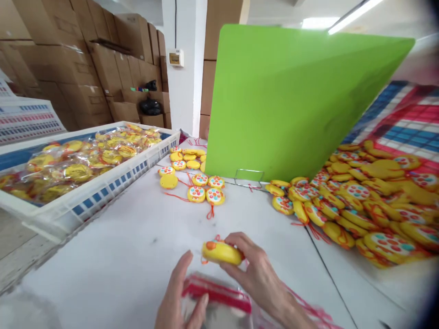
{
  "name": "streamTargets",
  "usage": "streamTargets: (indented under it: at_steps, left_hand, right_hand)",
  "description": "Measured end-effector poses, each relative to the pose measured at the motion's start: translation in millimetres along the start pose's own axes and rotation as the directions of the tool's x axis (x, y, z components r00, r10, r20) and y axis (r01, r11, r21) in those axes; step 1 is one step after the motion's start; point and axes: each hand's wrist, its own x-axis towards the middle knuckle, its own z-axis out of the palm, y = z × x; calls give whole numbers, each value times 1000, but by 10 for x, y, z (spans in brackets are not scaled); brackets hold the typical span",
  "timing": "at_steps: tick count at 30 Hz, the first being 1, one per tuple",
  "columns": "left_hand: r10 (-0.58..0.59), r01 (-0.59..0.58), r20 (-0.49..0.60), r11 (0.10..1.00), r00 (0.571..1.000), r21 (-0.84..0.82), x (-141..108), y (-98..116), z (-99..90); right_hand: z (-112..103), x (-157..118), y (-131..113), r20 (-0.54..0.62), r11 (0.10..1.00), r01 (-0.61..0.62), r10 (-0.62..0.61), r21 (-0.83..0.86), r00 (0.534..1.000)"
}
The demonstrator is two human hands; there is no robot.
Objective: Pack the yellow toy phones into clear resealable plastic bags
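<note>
My right hand [262,274] grips a yellow toy [222,252] with an orange spot, held on edge above the white table [130,256]. Just left of it, my left hand [180,297] has its thumb and fingers apart, beside a clear plastic bag [222,297] with a red band along its top. The bag lies below the toy; whether my left fingers touch it I cannot tell. Farther back on the table sit several yellow toys [196,193] with coloured dots and red cords.
A green board [284,105] stands behind the table's middle. On the right is a large heap of yellow toys [356,192]. At the left stands a white crate [103,178] of bagged toys. Cardboard boxes [68,68] are stacked behind.
</note>
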Motion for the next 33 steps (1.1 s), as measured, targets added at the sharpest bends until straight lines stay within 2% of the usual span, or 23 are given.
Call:
streamTargets:
  at_steps: [3,6,8,11,13,15,18,20,24,27,28,31,33]
  left_hand:
    - [104,-105,115,994,988,3,57,131,-61]
    - [161,-159,202,987,966,-23,42,191,-79]
    - [221,-226,211,974,952,2,-12,203,-81]
    - [370,-383,168,922,914,52,-96,223,-83]
    - [430,-441,135,894,893,72,-124,242,-90]
    - [421,-431,112,898,900,89,-123,255,-108]
    - [361,-376,121,916,925,139,-93,260,-143]
    - [367,-383,116,908,923,173,-86,261,-158]
    - [413,-423,88,886,906,189,-129,263,-154]
    - [403,-420,121,890,907,180,-117,259,-171]
    - [389,-408,134,896,912,176,-89,259,-187]
    - [321,-347,153,917,935,196,30,261,-255]
    - [267,-276,73,919,961,281,69,245,-284]
  right_hand:
    - [202,-360,-160,-33,986,49,-44,161,998]
    - [360,-582,-192,-128,955,104,-71,277,989]
    - [440,-682,-190,-184,943,127,-71,309,980]
    - [528,-783,-183,-260,936,192,-115,294,959]
    - [555,-811,-186,-294,925,236,-146,298,945]
    - [546,-801,-202,-271,922,220,-134,319,953]
    - [490,-738,-243,-113,943,157,-129,293,985]
    - [473,-702,-261,-59,949,176,-166,263,984]
    - [575,-716,-246,-182,928,237,-190,288,965]
    - [646,-742,-243,-217,938,205,-147,279,965]
    - [639,-732,-248,-179,947,175,-130,268,975]
    - [525,-619,-235,32,974,55,-64,221,997]
    - [418,-497,-181,68,972,-29,14,232,998]
